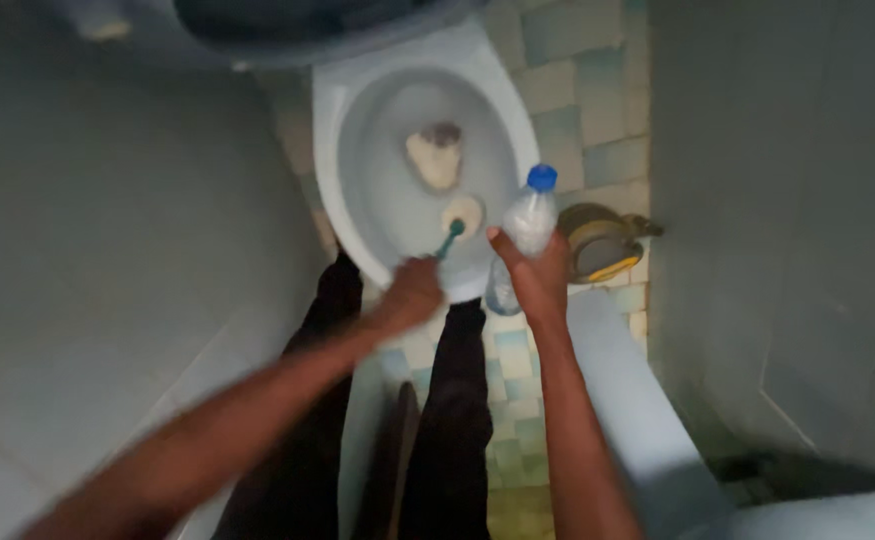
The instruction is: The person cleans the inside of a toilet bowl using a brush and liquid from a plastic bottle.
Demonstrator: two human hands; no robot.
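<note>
Seen from above, the left hand wraps its fingers around a teal-handled toilet brush angled into the white ceramic toilet bowl, while the right hand clasps a clear blue-capped plastic bottle upright beside the bowl's rim, clear of the brush.

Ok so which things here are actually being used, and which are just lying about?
In use:
- toilet brush, held in the left hand, head inside the toilet bowl
- clear plastic bottle with a blue cap, held in the right hand

Lying about:
- dark round object with a yellow edge, on the tiled floor right of the bowl
</note>
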